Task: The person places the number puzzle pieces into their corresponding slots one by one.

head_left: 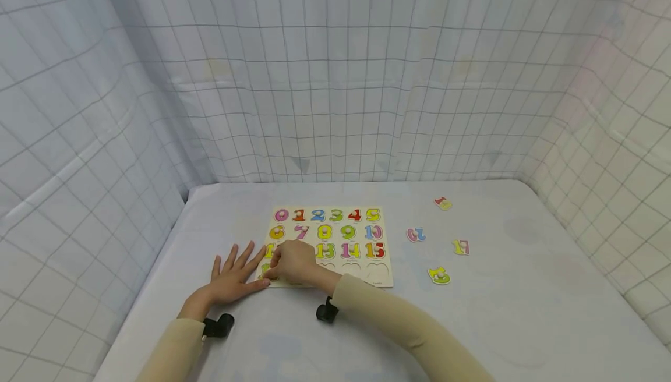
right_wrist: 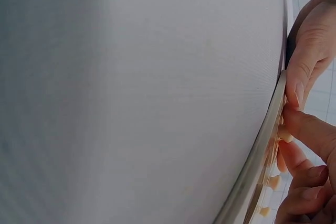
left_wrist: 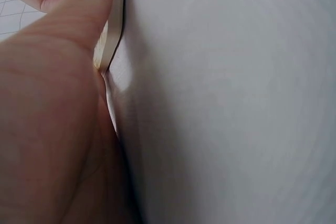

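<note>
Pale wooden number puzzle board (head_left: 332, 246) lay mid-table, bottom row mostly unfilled. Right hand (head_left: 295, 261) curled over near-left slot; piece under it hidden. Left hand (head_left: 234, 278) flat, splayed, bracing board's left edge. Advice: press piece level, keep brace. Loose coloured number pieces (head_left: 439, 275) sat right, well apart.

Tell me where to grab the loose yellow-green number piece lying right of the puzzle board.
Probably by its small round knob, from straight above. The yellow-green number piece lies flat on the table, edges too thin to pinch, clear of the puzzle board.
</note>
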{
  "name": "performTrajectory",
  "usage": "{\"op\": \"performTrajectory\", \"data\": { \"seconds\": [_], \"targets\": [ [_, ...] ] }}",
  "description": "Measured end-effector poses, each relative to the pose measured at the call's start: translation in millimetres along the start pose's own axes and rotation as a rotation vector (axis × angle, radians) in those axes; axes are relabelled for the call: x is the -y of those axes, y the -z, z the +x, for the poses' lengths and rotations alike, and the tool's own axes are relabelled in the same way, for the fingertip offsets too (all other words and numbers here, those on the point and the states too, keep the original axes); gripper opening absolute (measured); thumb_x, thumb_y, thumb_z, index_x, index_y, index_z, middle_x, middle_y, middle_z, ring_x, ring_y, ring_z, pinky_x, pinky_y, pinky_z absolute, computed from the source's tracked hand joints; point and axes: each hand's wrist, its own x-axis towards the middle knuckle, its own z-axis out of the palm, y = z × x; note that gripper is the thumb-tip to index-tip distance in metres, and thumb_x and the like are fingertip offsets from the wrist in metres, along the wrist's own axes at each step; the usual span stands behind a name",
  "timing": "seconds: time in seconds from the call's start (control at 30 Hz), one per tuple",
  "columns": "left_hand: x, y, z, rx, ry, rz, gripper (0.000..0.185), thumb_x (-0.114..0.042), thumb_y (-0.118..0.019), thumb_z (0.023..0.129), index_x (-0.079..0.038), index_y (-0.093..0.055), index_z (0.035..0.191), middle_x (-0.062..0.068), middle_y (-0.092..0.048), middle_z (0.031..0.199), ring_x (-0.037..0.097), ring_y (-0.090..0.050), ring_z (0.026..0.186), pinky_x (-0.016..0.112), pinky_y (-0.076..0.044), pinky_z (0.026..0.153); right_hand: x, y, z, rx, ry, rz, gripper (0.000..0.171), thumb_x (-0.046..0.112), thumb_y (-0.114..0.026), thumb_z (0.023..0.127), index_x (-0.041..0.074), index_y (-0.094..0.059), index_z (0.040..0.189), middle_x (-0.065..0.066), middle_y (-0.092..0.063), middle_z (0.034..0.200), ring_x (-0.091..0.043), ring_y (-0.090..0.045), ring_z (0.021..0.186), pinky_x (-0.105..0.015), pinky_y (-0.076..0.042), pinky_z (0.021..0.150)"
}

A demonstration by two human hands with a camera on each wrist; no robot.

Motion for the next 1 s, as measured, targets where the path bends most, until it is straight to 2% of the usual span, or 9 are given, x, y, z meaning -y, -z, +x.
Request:
{"op": "performTrajectory", "data": {
  "seconds": [0.33, 0.57, 0.67, 0.77, 0.87, 1.0],
  "targets": [
    [1.9, -1.3, 0.4, 0.007, 0.01, 0.019, 0.083, -0.061, -0.052, 0.088, -0.016, -0.024, 0.152, 0.019, -0.008, 0.156, 0.048, 0.008, 0.138, 0.068, 0.014, 0.097, -1, 5, -3, 0.032, 0.02, -0.001, 0.019, 0.045, -0.079, 0.075, 0.028, -0.07, 0.072, 0.017, -0.054, 0.066, -0.004, -0.046, 0.057, -0.024, -0.035, 0.051],
    [5.2, -4.0, 4.0, 0.005, 0.02, 0.028, 0.084, -0.063, -0.051, 0.088, -0.019, -0.022, 0.153, 0.018, -0.006, 0.156, 0.047, 0.009, 0.138, 0.068, 0.016, 0.097, -17, 29, -9, 0.013, 0.039, 0.074, 0.018, 0.044, -0.078, 0.075, 0.028, -0.074, 0.079, 0.019, -0.063, 0.079, -0.002, -0.048, 0.059, -0.021, -0.037, 0.051],
    [9.1, -7.8, 5.7, -0.01, 0.017, 0.026, 0.084, -0.065, -0.05, 0.087, -0.022, -0.02, 0.153, 0.017, -0.006, 0.157, 0.046, 0.011, 0.138, 0.066, 0.017, 0.097, -40, 47, -15, -0.017, 0.037, 0.109, 0.019, 0.045, -0.078, 0.075, 0.027, -0.074, 0.08, 0.017, -0.06, 0.074, -0.003, -0.048, 0.058, -0.02, -0.035, 0.048],
    [14.5, -11.7, 7.0, -0.021, 0.011, 0.03, 0.083, -0.066, -0.049, 0.087, -0.028, -0.017, 0.153, 0.015, -0.005, 0.157, 0.043, 0.013, 0.139, 0.064, 0.02, 0.097, -71, 67, -24, -0.059, -0.003, 0.134, 0.019, 0.044, -0.079, 0.075, 0.027, -0.074, 0.081, 0.013, -0.058, 0.069, -0.006, -0.045, 0.054, -0.02, -0.029, 0.044],
    [16.4, -13.6, 7.0, -0.021, 0.019, 0.034, 0.084, -0.068, -0.048, 0.086, -0.031, -0.014, 0.153, 0.014, -0.004, 0.158, 0.041, 0.014, 0.139, 0.062, 0.022, 0.097, -107, 88, -37, -0.091, -0.103, 0.137, 0.02, 0.044, -0.079, 0.074, 0.026, -0.074, 0.081, 0.008, -0.054, 0.067, -0.009, -0.044, 0.054, -0.023, -0.027, 0.045],
    [10.7, -11.6, 5.7, -0.015, 0.024, 0.011, 0.085, -0.066, -0.051, 0.086, -0.025, -0.019, 0.153, 0.016, -0.006, 0.157, 0.044, 0.012, 0.139, 0.064, 0.02, 0.097, -158, 113, -60, -0.124, -0.235, 0.123, 0.024, 0.044, -0.08, 0.072, 0.024, -0.074, 0.082, 0.004, -0.053, 0.068, -0.013, -0.047, 0.059, -0.025, -0.031, 0.048]
  ]
}}
